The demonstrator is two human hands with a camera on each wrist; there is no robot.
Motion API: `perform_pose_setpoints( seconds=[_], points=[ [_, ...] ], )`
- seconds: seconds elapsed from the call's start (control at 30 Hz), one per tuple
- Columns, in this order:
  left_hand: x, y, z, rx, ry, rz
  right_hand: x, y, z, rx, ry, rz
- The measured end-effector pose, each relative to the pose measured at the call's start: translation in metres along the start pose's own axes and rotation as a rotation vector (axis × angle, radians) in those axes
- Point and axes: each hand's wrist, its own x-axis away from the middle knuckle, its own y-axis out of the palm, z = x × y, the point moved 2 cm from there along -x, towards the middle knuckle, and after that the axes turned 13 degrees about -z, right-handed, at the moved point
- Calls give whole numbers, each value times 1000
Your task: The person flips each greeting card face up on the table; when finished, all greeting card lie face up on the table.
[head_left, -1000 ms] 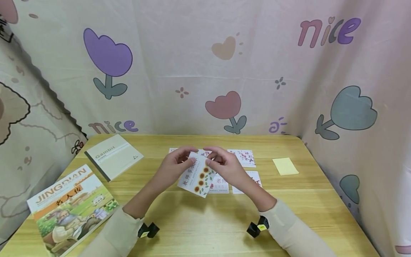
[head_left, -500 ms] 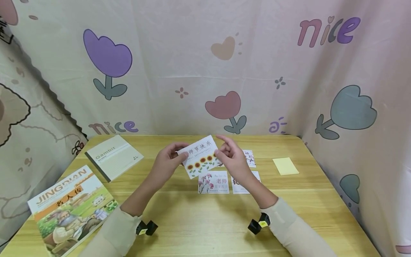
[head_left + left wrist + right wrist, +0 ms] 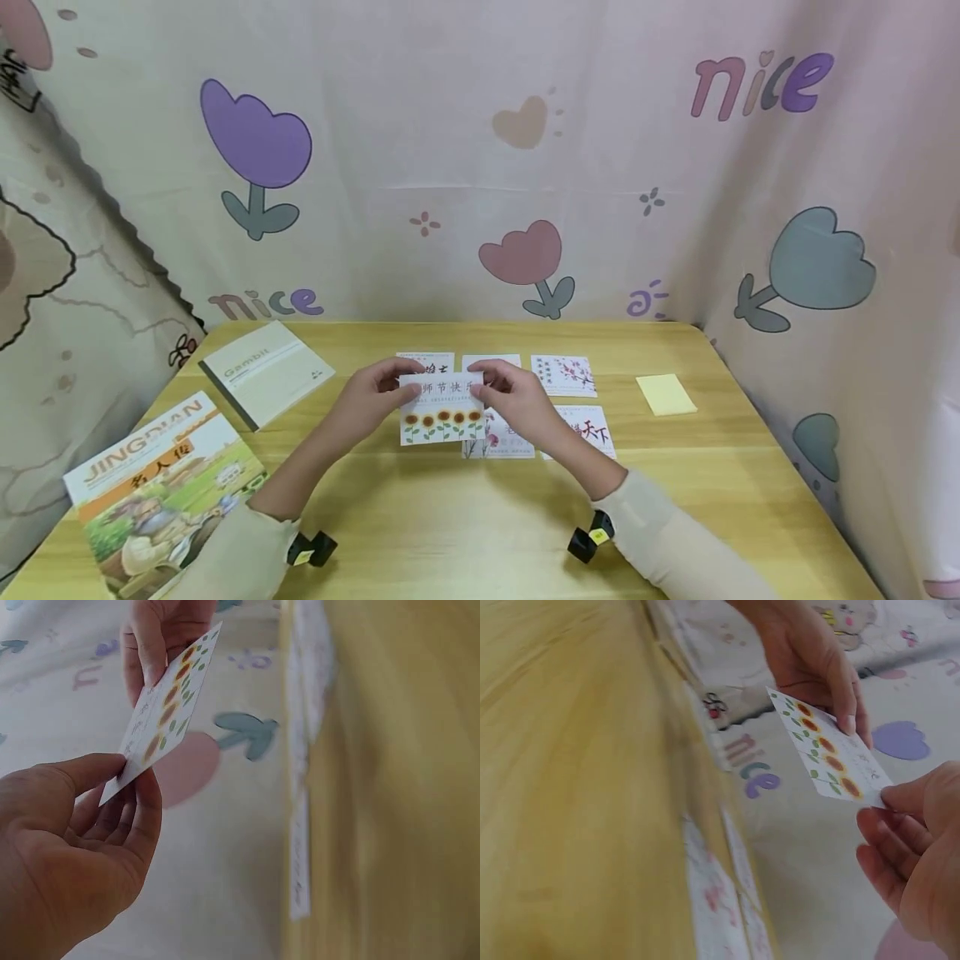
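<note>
A white card (image 3: 442,410) printed with a row of sunflowers and Chinese writing is held up above the table, level and facing me. My left hand (image 3: 375,395) pinches its left end between thumb and fingers; my right hand (image 3: 517,402) pinches its right end. Both wrist views show the card raised off the tabletop, in the left one (image 3: 169,701) and in the right one (image 3: 825,750). Behind it lie two rows of similar cards, among them a blossom card (image 3: 564,376) and a card with red and black writing (image 3: 592,432). The held card partly hides the others.
A yellow sticky note (image 3: 666,394) lies to the right on the wooden table (image 3: 465,533). At the left are a pale Gambit notebook (image 3: 268,373) and a picture-covered book (image 3: 165,492). A patterned curtain (image 3: 390,125) hangs behind the table's back edge.
The sunflower card has turned from steeply slanted to level and come down slightly to the left. My right hand, whose forefinger was raised half a second ago, now pinches the card's right end.
</note>
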Motion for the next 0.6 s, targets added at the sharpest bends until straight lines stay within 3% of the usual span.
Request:
perform_pose_setpoints(
  seconds=[0.27,0.43,0.6],
  points=[
    [12,-21,-28,-111,-51,-60,-20,25,14,130,74,-76],
    [11,-29,-45,-111,-79,-122,-32,34,28,133,119,-157],
    [6,-32,-57,-174,-92,-133,-41,39,36,184,128,-185]
  ],
)
